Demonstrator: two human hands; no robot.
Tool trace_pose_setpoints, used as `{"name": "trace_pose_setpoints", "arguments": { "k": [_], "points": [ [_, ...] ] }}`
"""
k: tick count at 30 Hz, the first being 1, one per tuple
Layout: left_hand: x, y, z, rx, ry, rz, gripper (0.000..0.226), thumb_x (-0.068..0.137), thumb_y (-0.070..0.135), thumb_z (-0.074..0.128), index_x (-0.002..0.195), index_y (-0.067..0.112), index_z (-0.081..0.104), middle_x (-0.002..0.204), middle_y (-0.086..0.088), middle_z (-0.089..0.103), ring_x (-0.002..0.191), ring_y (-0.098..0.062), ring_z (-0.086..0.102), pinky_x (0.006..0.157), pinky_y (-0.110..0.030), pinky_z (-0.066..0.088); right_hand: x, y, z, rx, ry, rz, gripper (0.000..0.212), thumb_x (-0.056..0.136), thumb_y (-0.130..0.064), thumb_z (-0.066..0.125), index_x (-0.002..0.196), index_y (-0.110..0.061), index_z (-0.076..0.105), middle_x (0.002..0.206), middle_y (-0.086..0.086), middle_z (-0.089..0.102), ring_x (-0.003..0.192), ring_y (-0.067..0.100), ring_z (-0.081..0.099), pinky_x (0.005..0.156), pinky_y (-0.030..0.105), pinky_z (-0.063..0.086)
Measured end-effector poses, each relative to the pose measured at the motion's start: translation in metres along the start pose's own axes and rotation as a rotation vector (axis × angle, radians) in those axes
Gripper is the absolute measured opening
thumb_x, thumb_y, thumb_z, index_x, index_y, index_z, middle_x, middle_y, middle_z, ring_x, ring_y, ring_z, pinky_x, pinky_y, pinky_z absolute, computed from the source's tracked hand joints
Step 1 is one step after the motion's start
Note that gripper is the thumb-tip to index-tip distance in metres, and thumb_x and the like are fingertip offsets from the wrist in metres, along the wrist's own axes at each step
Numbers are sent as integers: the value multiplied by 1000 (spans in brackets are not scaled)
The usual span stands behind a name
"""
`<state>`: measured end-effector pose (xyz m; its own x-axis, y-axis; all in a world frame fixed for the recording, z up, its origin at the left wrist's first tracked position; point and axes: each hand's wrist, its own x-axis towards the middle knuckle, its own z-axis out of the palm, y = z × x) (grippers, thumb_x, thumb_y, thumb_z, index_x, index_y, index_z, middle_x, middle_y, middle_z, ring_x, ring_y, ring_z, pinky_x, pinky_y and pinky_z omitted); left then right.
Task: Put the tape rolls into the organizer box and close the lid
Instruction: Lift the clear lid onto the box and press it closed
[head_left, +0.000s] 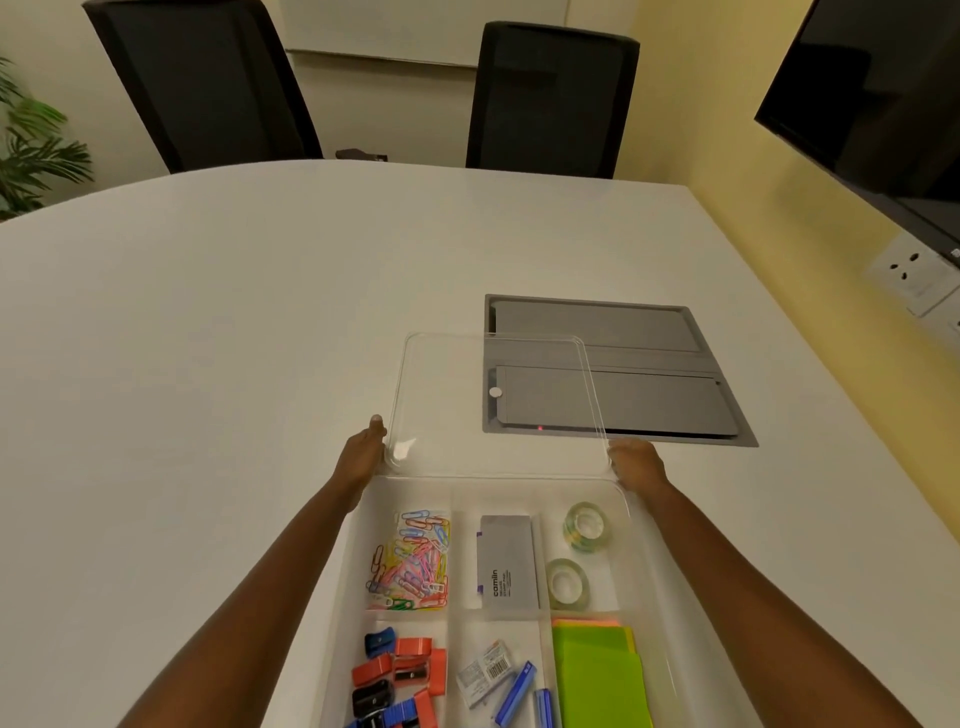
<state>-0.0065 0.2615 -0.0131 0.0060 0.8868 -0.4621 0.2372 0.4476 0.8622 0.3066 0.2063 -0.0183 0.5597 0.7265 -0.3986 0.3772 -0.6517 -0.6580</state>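
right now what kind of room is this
Probably an office meeting room: a large white conference table with a built-in cable hatch, black office chairs across it, and a wall-mounted screen.

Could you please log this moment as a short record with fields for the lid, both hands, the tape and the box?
lid: clear plastic lid, held at the box's far edge, not yet closed
left hand: left hand grips the lid's left near corner
right hand: right hand grips its right near corner
tape: two clear tape rolls in the right far compartment
box: translucent organizer box, open
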Motion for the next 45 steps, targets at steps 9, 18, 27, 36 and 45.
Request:
{"name": "trace_pose_setpoints", "arguments": {
  "k": [9, 18, 27, 36, 45],
  "points": [
    [-6, 9, -17, -81, 118, 196, 30, 90, 2, 50, 118, -4, 57, 115, -23, 59, 90, -29, 58, 89, -38, 49, -21, -14, -16, 170, 168, -210, 33, 89, 9, 41, 108, 2, 66, 120, 21, 64, 107, 31, 58, 99, 38, 47],
    [-47, 41, -28, -165, 184, 421, 16, 86, 15, 61, 99, 7, 66, 105, -11, 66, 93, -22, 59, 68, -28, 46, -59, -38, -43, 247, 401, -503, 11, 81, 11, 60, 91, 8, 65, 101, 27, 66, 82, 31, 61, 58, -7, 42],
    [-98, 75, -28, -317, 310, 647, 21, 83, -1, 60, 104, 2, 63, 100, -18, 56, 86, -30, 61, 79, -25, 52, -121, -68, -88, 388, 594, -748, 3, 86, 3, 60, 84, 3, 62, 87, 13, 64, 70, -4, 57, 63, -9, 38],
    [-140, 74, -38, -295, 422, 755, 24, 86, 4, 58, 110, 3, 63, 100, -13, 55, 82, -20, 54, 66, -10, 46, -194, -76, -121, 465, 687, -870, 13, 85, -9, 64, 91, 2, 66, 91, 14, 69, 82, 19, 59, 74, 26, 50],
    [-176, 13, -35, -314, 162, 635, 15, 84, -4, 56, 81, 11, 62, 85, -7, 65, 87, -23, 58, 71, -11, 51, -235, -66, -147, 647, 575, -824, 16, 83, -9, 67, 98, -5, 67, 95, 9, 67, 84, 24, 65, 79, 34, 55]
  ]
}}
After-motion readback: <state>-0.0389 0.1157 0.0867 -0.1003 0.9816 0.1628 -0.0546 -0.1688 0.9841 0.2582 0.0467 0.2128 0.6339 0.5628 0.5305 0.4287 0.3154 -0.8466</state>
